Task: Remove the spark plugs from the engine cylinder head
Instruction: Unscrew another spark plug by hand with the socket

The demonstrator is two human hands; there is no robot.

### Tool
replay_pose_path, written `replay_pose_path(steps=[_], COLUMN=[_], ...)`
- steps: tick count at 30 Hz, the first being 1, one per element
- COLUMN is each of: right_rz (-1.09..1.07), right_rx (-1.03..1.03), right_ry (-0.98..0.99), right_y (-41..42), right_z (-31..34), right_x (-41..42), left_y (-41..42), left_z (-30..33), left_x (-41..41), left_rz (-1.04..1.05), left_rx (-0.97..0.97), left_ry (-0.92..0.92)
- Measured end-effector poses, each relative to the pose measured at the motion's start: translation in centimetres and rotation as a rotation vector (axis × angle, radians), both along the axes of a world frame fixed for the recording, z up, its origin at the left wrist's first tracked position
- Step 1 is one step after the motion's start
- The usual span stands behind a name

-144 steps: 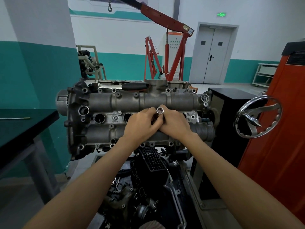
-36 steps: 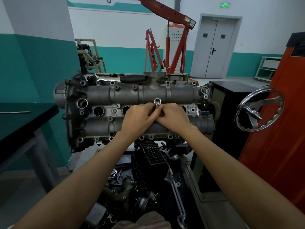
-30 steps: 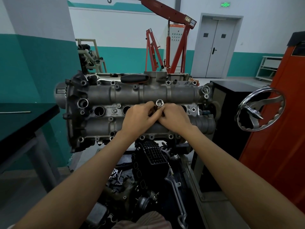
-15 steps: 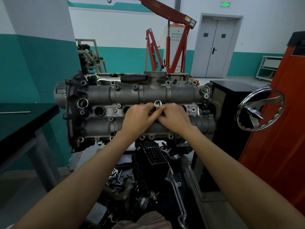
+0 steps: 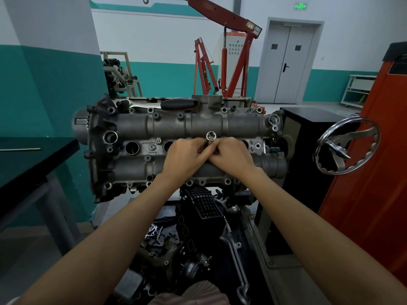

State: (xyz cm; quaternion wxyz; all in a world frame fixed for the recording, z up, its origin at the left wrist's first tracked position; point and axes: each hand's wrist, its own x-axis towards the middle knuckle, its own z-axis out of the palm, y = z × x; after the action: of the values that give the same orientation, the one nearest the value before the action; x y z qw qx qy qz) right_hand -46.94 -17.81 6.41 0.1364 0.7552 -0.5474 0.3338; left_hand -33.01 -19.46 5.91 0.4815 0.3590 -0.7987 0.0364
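Head view: engine head (image 5: 136, 126) on a stand, centre, w/ a row of plug holes across its middle. Left hand (image 5: 184, 156) and right hand (image 5: 232, 155) meet at the third hole from left, both closed around a metal socket tube (image 5: 211, 136) standing out of it; open end faces the camera. Plug itself hidden in the hole. Two holes at left (image 5: 132, 148) look open. Step, prob.: spinning the plug out by hand. Next: lift the tube straight out, w/o tilting. Black-handled tool (image 5: 179, 104) rests on far edge.
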Motion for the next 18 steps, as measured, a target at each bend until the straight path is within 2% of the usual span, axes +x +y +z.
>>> replay_pose_path(steps=[6,18], right_rz=[-0.002,-0.049], right_rx=[0.028,0.072], right_ry=[0.041,-0.019], right_y=[0.03,-0.21], right_z=[-0.15,-0.07], right_x=[0.04,0.08], left_y=[0.38,-0.09], left_z=[0.02,0.01], left_x=[-0.07,-0.32], left_rz=[0.006,0.045], left_rx=[0.007,0.014], left_ry=[-0.037,-0.039])
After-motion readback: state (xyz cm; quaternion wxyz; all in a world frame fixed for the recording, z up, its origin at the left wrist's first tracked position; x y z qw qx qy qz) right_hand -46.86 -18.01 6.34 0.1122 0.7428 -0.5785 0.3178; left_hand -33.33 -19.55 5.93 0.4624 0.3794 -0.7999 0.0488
